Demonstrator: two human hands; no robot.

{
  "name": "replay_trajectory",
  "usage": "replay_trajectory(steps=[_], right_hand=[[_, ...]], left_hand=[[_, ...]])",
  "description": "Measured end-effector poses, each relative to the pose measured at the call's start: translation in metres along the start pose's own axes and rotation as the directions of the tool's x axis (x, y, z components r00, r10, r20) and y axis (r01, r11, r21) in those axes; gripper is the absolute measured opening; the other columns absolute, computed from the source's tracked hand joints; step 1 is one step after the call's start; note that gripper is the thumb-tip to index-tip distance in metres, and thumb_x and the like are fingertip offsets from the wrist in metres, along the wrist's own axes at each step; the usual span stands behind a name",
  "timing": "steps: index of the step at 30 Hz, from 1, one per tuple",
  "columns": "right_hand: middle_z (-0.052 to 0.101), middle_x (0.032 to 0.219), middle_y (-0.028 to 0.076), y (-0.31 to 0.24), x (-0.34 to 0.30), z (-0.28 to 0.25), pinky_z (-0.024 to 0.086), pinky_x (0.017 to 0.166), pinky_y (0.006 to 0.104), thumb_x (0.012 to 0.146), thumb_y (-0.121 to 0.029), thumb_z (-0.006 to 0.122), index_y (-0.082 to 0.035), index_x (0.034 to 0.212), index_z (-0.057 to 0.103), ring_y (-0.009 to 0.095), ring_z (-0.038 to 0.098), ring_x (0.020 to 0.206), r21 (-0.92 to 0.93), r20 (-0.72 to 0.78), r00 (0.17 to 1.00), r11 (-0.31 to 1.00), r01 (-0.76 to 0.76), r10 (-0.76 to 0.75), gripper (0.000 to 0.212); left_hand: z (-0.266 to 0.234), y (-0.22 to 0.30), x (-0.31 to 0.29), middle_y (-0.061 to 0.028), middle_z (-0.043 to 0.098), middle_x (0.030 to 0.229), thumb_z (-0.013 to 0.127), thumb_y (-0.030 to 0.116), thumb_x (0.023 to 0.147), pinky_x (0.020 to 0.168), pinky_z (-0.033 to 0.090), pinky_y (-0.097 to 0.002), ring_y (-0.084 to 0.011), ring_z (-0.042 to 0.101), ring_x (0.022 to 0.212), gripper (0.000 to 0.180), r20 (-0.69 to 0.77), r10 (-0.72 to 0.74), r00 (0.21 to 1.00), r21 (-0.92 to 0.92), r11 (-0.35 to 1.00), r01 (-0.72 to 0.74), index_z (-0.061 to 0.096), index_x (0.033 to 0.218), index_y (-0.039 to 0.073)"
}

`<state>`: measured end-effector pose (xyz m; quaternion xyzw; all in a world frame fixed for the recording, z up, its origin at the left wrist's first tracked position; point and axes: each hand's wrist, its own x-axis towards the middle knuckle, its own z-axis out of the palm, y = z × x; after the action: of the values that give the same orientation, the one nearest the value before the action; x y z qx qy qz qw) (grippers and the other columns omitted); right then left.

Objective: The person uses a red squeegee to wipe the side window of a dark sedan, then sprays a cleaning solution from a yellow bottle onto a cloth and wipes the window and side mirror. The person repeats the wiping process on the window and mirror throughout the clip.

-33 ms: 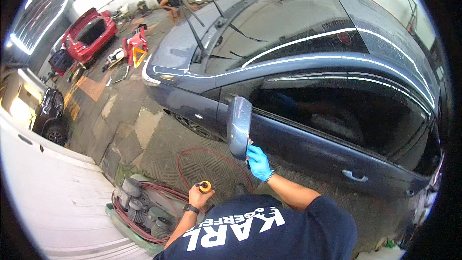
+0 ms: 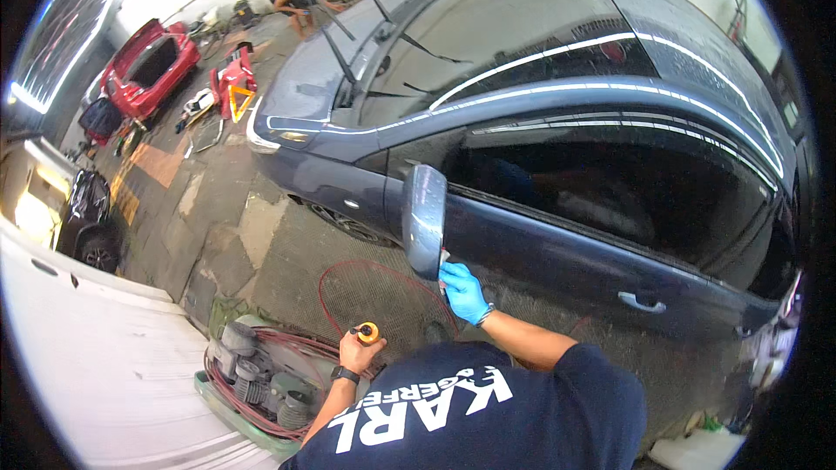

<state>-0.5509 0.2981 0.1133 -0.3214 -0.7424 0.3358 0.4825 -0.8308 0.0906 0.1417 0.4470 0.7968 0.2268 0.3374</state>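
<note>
Right hand, blue-gloved, closed on small pale pad pressed to lower edge of folded side mirror, frame centre. Left hand, bare, wrapped around orange-capped tool just below. Red hose looped on floor; compressor lower left. Dark blue car fills right; red car upper left.

Single head view, high above, facing down at the dark car. Wide fisheye. Nearness probably overstated at rim.
</note>
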Motion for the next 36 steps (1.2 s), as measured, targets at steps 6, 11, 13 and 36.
replay_trajectory(steps=[6, 11, 13, 36], right_hand=[[0.071, 0.131, 0.022, 0.014, 0.059, 0.004, 0.052, 0.104, 0.0476, 0.089, 0.003, 0.064, -0.002, 0.122, 0.076, 0.042, 0.066, 0.118, -0.133, -0.155, 0.983, 0.988, 0.074, -0.095, 0.035], [0.070, 0.136, 0.020, 0.018, 0.142, -0.001, 0.051, 0.110, 0.0446, 0.095, -0.001, 0.061, -0.002, 0.129, 0.073, 0.039, 0.065, 0.125, -0.025, -0.240, 0.968, 0.996, -0.080, 0.072, 0.036], [0.071, 0.134, 0.020, 0.023, 0.143, 0.004, 0.051, 0.110, 0.0444, 0.098, -0.003, 0.061, -0.005, 0.131, 0.073, 0.038, 0.065, 0.126, 0.014, -0.259, 0.958, 0.992, -0.126, 0.125, 0.035], [0.074, 0.123, 0.022, 0.021, 0.121, 0.002, 0.055, 0.102, 0.0465, 0.098, -0.001, 0.065, 0.000, 0.121, 0.075, 0.042, 0.070, 0.117, -0.032, -0.363, 0.932, 0.999, -0.026, 0.013, 0.025]], left_hand=[[0.009, -0.013, -0.001, -0.0164, 0.078, 0.096, 0.093, 0.030, 0.074, 0.080, 0.058, -0.0426, -0.0338, 0.075, 0.088, 0.040, -0.020, 0.032, 0.999, -0.041, 0.999, -0.033, 0.076, 0.095, 0.001], [-0.001, 0.004, -0.006, -0.0160, 0.077, 0.086, 0.093, 0.029, 0.075, 0.074, 0.057, -0.0424, -0.0335, 0.075, 0.080, 0.039, -0.001, 0.078, 0.997, 0.064, 0.995, -0.078, 0.074, 0.091, -0.001], [0.004, -0.017, -0.002, -0.0161, 0.077, 0.084, 0.094, 0.029, 0.074, 0.073, 0.057, -0.0423, -0.0332, 0.075, 0.079, 0.040, -0.056, 0.118, 0.991, 0.001, 0.993, -0.119, 0.073, 0.090, -0.002], [-0.014, 0.014, 0.004, -0.0112, 0.077, 0.081, 0.093, 0.025, 0.078, 0.069, 0.057, -0.0369, -0.0213, 0.073, 0.071, 0.037, 0.026, 0.081, 0.996, 0.025, 0.996, -0.082, 0.073, 0.091, -0.004]])
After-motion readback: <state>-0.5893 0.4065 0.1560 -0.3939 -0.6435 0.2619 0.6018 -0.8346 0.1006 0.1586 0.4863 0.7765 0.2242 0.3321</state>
